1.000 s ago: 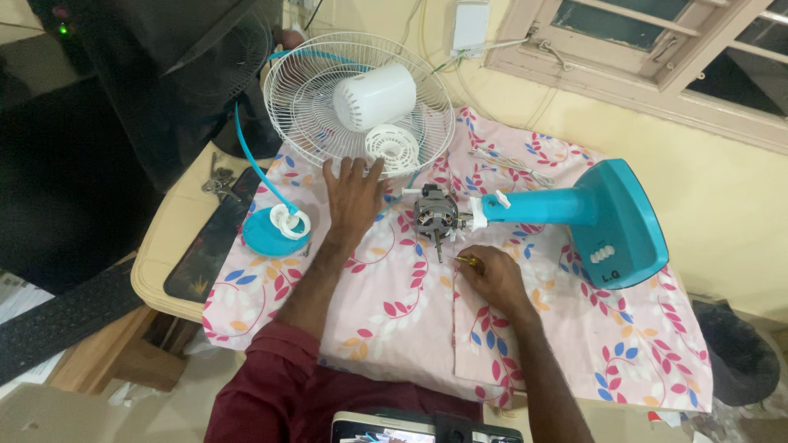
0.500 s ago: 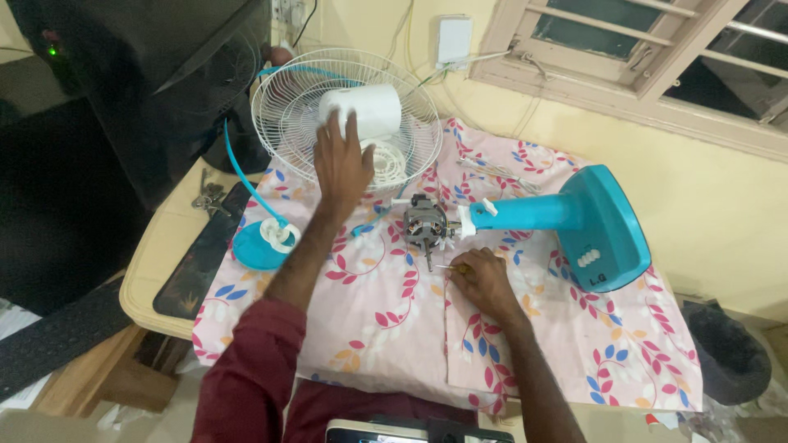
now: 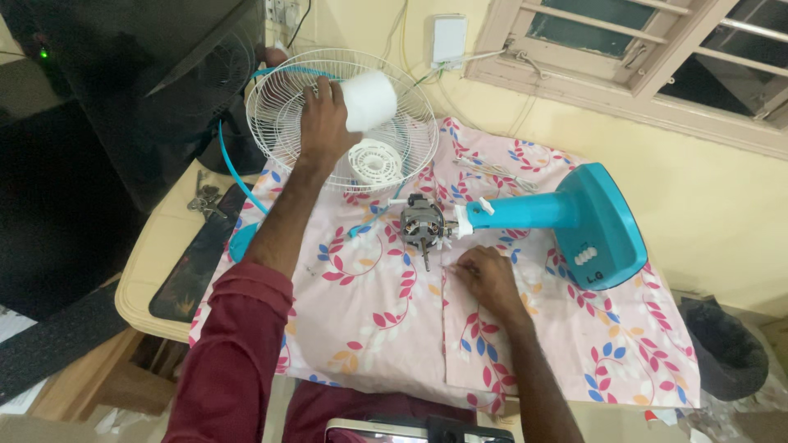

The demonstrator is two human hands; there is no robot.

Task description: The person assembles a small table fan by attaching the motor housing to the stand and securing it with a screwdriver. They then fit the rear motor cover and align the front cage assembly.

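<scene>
- Left hand has moved up off the floral cloth since a second ago — now over the white wire fan guard, fingers curled around the white cylindrical motor cover.
- Cover sits inside the guard, above a small round vented cap.
- Right hand rests on the cloth, fingers closed; can't tell what it pinches.
- Bare fan motor lies just left of that hand, joined to the teal fan stand.
</scene>
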